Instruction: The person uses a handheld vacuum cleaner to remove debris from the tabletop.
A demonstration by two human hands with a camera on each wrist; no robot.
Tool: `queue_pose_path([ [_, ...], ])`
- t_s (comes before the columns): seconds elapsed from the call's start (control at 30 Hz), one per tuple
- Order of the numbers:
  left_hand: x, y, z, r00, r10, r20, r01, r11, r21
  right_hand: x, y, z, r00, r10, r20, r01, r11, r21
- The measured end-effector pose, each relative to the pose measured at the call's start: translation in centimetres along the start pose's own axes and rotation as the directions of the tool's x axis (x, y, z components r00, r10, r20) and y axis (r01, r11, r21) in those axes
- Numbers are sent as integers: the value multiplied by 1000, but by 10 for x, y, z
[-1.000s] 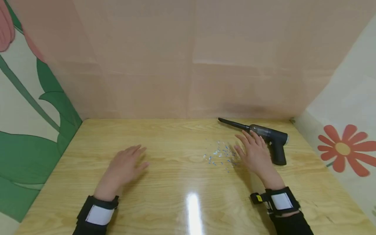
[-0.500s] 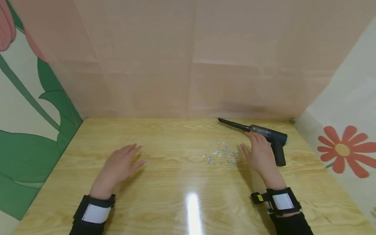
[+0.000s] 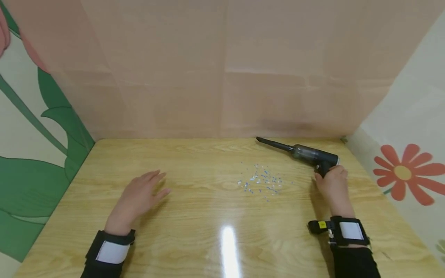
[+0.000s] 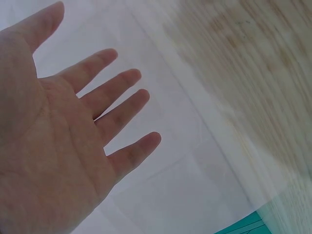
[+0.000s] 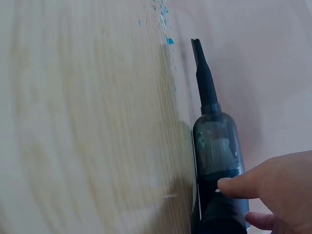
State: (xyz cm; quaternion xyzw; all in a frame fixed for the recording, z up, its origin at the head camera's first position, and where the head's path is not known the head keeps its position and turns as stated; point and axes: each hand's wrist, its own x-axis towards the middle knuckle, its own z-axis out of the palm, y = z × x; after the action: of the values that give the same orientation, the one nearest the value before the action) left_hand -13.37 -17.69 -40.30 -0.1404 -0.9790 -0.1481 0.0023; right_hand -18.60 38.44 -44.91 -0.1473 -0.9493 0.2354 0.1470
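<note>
A black handheld vacuum cleaner [image 3: 307, 155] with a long narrow nozzle and a clear dust chamber lies at the back right of the table, its nozzle towards the left. My right hand [image 3: 334, 187] has its fingers curled round the vacuum's handle, most of which it covers. In the right wrist view, the thumb of that hand [image 5: 287, 187] lies against the body behind the clear chamber. Small blue and white scraps [image 3: 253, 178] are scattered left of the right hand. Over the table's left half my left hand [image 3: 137, 199] hovers with fingers spread, holding nothing.
The wooden table [image 3: 194, 231] meets an upright pinkish-beige sheet [image 3: 167, 77] at its back edge. Walls with printed flowers flank it: green leaves [image 3: 28, 185] on the left, a red flower [image 3: 403, 173] on the right. A bright light reflection streaks the front middle.
My right hand has moved right and slightly back from above the vacuum's front, closing round its handle. The left hand has drifted slightly left, then stayed nearly still.
</note>
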Motion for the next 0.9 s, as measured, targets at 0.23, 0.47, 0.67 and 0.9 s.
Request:
queue_pose_path([
  [0.23, 4, 7, 3, 997, 66, -30, -67, 997, -32, 14, 9, -5, 977, 135, 167, -148, 987, 69],
  [0.47, 8, 14, 8, 997, 76, -10, -76, 997, -30, 28, 14, -7, 950, 194, 246, -179, 981, -79],
  [0.67, 6, 14, 9, 999, 44, 24, -43, 999, -28, 32, 14, -3, 956, 145, 254, -104, 980, -168],
  [0.9, 3, 12, 10, 999, 36, 31, -35, 999, -21, 36, 11, -1, 940, 208, 272, -162, 969, -185],
])
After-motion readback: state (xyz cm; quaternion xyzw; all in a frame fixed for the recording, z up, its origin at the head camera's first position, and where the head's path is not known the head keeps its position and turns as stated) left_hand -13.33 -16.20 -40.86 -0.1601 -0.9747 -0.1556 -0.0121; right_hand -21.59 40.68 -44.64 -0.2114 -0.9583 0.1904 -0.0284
